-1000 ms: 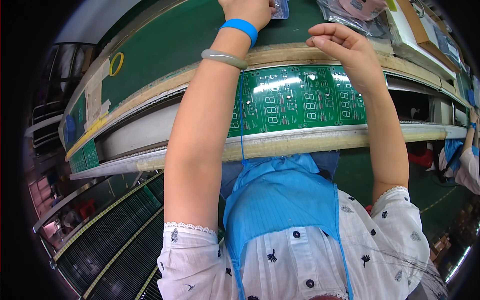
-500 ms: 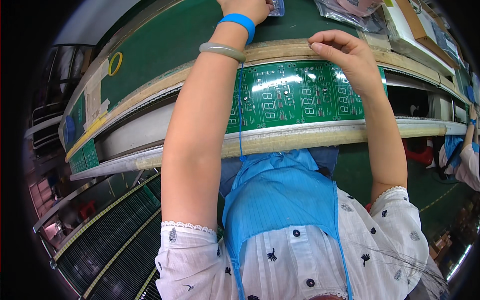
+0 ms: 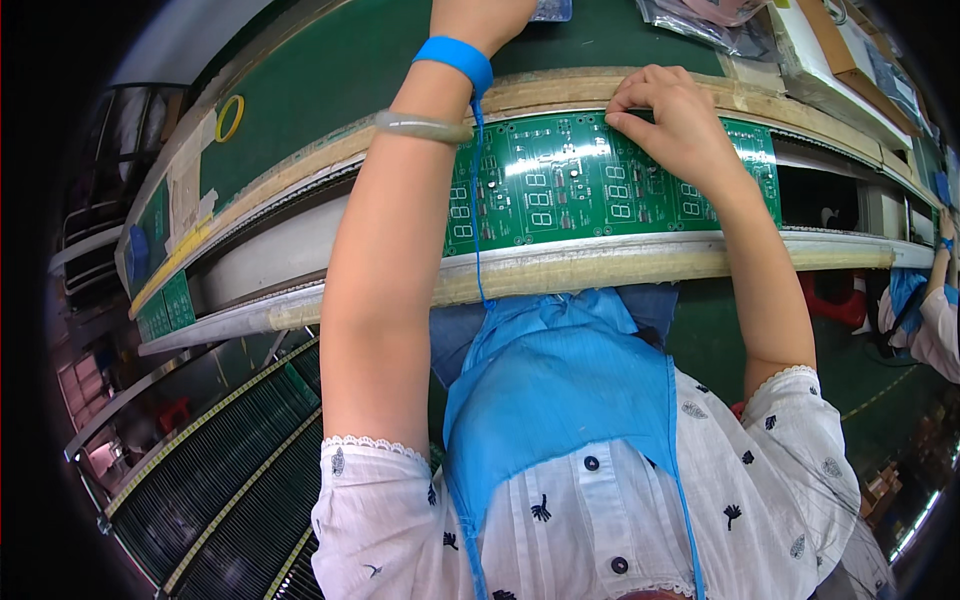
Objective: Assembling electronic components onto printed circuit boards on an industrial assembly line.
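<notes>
A long green circuit board [image 3: 550, 215] lies in the rail frame before me, with several white digit outlines and small parts on it. Over its far edge, my right hand [image 3: 675, 125] is closed, thumb and forefinger pinched together at the board. Whatever the fingertips hold is too small to make out. My left hand [image 3: 480, 20] reaches past the board to the far worktop, and its fingers are cut off by the upper edge. Beside it is a clear bluish plastic container [image 3: 552, 10], only partly in view. A blue wrist strap [image 3: 458, 58] with a cord circles my left wrist.
Metal rails [image 3: 600, 250] run along the board's near side. A yellow tape ring [image 3: 229, 118] lies on the green worktop at left. Plastic bags [image 3: 705, 30] and a cardboard box [image 3: 850, 60] stand far right. Black slotted racks [image 3: 220, 480] fill the lower left; a co-worker's arm [image 3: 940, 265] shows at right.
My right hand has come down from the wooden edge onto the board, fingertips still pinched. My left hand has moved slightly left and farther out of view.
</notes>
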Tool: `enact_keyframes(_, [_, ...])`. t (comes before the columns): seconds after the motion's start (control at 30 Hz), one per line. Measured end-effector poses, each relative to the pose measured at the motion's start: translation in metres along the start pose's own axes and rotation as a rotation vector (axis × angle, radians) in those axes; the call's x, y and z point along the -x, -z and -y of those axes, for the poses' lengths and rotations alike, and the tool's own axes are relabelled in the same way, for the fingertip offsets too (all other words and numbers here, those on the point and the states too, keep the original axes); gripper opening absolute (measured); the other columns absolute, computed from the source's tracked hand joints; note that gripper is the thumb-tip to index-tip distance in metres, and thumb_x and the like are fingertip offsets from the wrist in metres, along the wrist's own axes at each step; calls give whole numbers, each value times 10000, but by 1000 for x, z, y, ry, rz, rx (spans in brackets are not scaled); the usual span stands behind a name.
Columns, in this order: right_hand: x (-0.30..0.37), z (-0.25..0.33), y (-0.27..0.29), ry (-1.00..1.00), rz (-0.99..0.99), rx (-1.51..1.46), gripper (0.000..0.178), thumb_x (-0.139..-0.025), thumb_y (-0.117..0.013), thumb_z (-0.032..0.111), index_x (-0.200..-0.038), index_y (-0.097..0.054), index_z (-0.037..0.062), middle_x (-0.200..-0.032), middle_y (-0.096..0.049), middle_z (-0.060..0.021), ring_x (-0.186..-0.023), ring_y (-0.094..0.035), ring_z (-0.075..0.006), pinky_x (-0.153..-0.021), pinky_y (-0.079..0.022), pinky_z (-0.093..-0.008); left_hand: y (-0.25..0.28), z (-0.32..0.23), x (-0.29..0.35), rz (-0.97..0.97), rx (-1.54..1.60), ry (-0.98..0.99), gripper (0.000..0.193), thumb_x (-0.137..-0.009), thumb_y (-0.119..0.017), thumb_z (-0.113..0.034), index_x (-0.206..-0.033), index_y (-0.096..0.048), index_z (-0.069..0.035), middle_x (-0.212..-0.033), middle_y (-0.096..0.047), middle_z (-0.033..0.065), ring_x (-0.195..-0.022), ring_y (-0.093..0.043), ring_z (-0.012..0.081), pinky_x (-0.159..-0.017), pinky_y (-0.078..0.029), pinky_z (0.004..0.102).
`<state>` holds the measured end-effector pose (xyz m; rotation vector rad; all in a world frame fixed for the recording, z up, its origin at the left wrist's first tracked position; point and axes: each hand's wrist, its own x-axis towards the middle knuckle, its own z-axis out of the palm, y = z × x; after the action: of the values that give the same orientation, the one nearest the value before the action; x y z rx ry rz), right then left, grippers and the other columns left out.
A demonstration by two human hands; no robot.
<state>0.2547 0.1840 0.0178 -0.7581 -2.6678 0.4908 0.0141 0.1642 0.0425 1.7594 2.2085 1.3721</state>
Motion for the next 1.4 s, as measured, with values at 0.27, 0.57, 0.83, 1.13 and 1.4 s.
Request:
enact_keyframes(0.27, [-2, 10, 0, -2, 11, 92, 118, -835, -695, 220, -873, -736, 116, -1003, -637, -46, -1062, -554, -278, -915, -390, -476, 22, -15, 45, 185, 591, 159, 148, -887, -654, -123, -957, -699, -1, -879, -709, 136, -820, -676, 282, -751, -531, 370])
enact_keyframes(0.57, [0, 12, -1, 0, -6, 115, 121, -821, -703, 215, -859, -731, 104, -978, -638, -50, -1048, -557, -277, -901, -384, -475, 24, -28, 89, 306, 813, 380, 191, -904, -679, -90, -1048, -710, 31, -961, -734, 103, -923, -690, 157, -851, -532, 264])
enact_keyframes(0.83, [3, 18, -6, 21, -76, 167, 119, -812, -706, 200, -844, -731, 88, -966, -643, -45, -1028, -560, -271, -881, -378, -468, 31, -36, 102, 347, 843, 518, 212, -918, -683, -97, -1098, -688, 14, -1027, -722, 105, -983, -679, 156, -922, -511, 258])
enact_keyframes(1.13, [10, 22, -11, 52, -161, 179, 97, -799, -716, 177, -847, -726, 93, -987, -633, -26, -1034, -548, -256, -894, -353, -461, 29, -37, 106, 328, 830, 543, 210, -922, -681, -104, -1100, -690, 7, -1021, -718, 89, -987, -669, 144, -914, -505, 247])
enact_keyframes(1.4, [11, 18, -13, 78, -196, 166, 115, -804, -733, 189, -852, -717, 86, -992, -637, -22, -1046, -552, -253, -888, -353, -459, 29, -38, 107, 340, 783, 556, 202, -911, -692, -96, -1092, -704, -8, -1014, -715, 59, -956, -657, 122, -893, -501, 232])
